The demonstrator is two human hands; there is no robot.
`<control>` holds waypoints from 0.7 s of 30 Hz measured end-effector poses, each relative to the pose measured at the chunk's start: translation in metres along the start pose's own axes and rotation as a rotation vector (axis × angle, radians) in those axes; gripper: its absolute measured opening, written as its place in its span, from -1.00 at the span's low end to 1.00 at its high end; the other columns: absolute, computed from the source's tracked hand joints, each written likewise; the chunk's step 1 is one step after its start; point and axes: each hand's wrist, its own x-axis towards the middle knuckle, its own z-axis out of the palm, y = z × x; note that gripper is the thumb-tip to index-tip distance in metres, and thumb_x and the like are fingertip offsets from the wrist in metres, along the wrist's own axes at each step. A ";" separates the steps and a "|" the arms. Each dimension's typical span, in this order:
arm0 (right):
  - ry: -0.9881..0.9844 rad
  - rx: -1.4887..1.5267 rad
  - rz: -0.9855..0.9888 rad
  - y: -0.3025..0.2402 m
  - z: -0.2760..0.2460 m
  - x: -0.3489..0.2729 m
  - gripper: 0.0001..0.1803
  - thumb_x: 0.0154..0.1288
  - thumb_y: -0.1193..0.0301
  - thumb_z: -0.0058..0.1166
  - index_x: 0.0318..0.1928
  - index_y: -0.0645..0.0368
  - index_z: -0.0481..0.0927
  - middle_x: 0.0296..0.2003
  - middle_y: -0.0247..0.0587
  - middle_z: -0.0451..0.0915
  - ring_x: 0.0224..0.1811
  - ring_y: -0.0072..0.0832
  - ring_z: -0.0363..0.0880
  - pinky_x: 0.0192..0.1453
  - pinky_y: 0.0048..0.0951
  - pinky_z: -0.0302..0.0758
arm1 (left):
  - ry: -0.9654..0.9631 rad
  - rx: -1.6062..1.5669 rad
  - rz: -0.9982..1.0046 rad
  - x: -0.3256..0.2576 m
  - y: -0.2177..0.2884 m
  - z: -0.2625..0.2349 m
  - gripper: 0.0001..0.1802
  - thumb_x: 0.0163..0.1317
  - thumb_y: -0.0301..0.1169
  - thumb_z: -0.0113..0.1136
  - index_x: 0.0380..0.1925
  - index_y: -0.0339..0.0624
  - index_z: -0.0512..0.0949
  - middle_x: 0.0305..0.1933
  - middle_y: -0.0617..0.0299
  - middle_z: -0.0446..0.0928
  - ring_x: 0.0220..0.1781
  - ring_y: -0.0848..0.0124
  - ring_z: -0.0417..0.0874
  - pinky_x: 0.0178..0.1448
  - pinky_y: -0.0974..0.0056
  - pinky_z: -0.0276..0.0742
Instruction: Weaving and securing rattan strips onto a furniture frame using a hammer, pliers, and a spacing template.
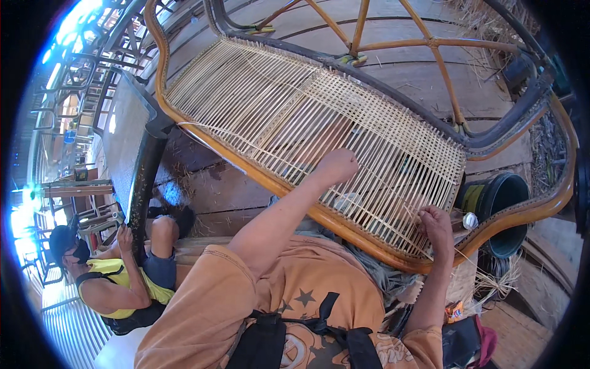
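A curved rattan frame [239, 165] lies slanting across in front of me, strung with pale cane strands [270, 101]. Along the far side and the right end the strands form a tight weave [393, 114]; nearer to me they run mostly one way. My left hand [338, 167] is closed over the middle of the strands, and what its fingers hold is hidden. At the right end, my right hand [437, 226] pinches what looks like a thin cane strand near the frame's near rail. A loose strand [212, 130] crosses the near rail at the left.
A dark bucket [505, 212] stands under the frame's right end, beside a bundle of loose cane [495, 280]. At the left, a person in a yellow top [126, 273] sits holding a tool by a dark-edged panel [126, 138]. Rattan poles [359, 27] rise at the far side.
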 end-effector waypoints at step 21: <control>-0.054 -0.184 0.050 -0.004 -0.008 0.001 -0.80 0.16 0.48 -0.11 -0.33 0.31 0.57 -0.65 -0.38 0.48 -0.62 -0.68 0.42 -0.51 -0.57 0.35 | 0.240 0.388 0.147 -0.022 0.013 0.036 -0.85 0.09 -0.40 0.09 -0.44 -0.27 0.54 -0.32 -0.07 0.51 -0.33 0.04 0.60 -0.25 0.08 0.54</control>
